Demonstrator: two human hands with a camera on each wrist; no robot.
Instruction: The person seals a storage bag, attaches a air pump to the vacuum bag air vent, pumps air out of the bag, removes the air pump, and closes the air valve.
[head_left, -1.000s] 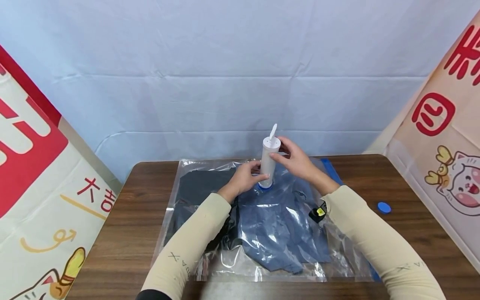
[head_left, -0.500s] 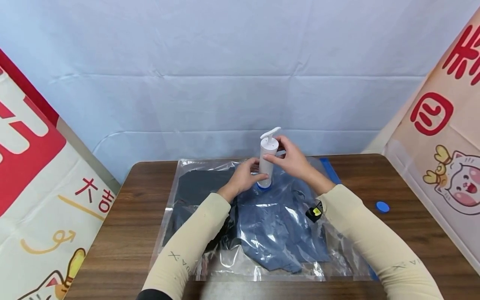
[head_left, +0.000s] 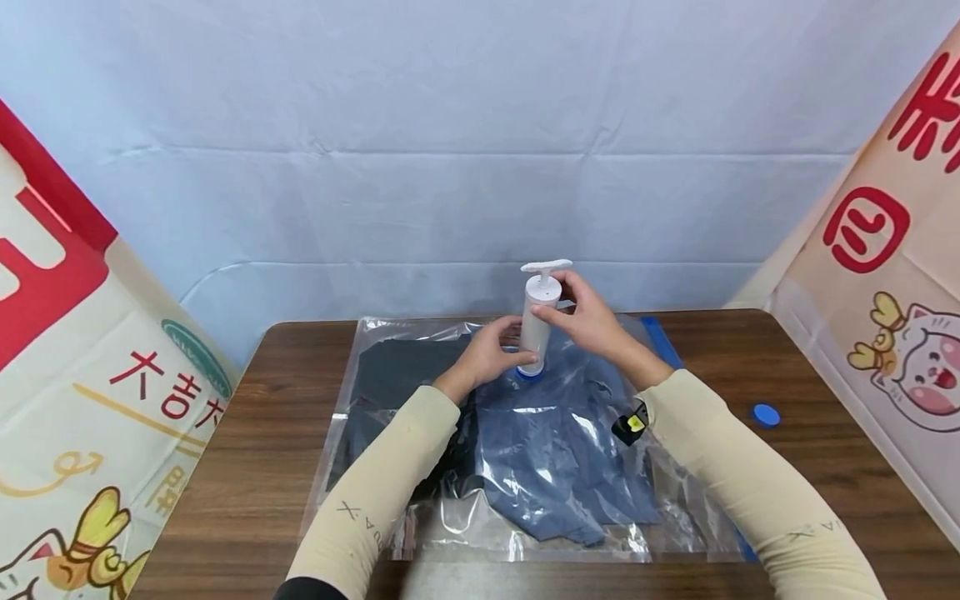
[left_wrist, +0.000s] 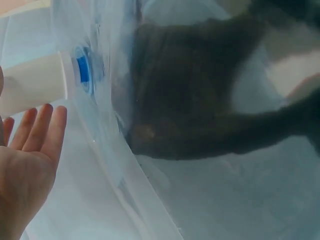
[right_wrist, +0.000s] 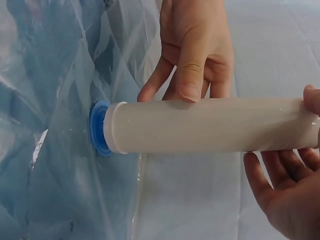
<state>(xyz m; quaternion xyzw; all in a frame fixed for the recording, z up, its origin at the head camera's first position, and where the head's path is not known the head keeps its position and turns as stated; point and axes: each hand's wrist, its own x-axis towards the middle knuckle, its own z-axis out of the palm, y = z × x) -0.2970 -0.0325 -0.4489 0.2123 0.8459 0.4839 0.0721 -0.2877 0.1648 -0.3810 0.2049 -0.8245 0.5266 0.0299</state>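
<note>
A white hand pump (head_left: 536, 333) with a T-shaped handle (head_left: 546, 266) stands upright on the blue valve (head_left: 529, 375) of a clear vacuum storage bag (head_left: 480, 546). My left hand (head_left: 486, 354) holds the pump's lower barrel between thumb and fingers. My right hand (head_left: 588, 321) grips its upper part, just below the cap. Close up in the right wrist view, the barrel (right_wrist: 210, 125) meets the valve (right_wrist: 100, 128), with both hands around it. Inside the bag lie dark clothing (head_left: 405, 367) and blue-grey clothing (head_left: 555, 450).
A round blue cap (head_left: 767, 415) lies on the wooden table (head_left: 240, 467), right of the bag. The bag's blue edge strip (head_left: 662, 340) runs along its right side. A pale cloth backdrop (head_left: 450, 208) hangs behind the table, with printed banners on both sides.
The pump's handle has turned from pointing away to lying crosswise, left to right. Both hands have stayed at the barrel, the right one shifting slightly.
</note>
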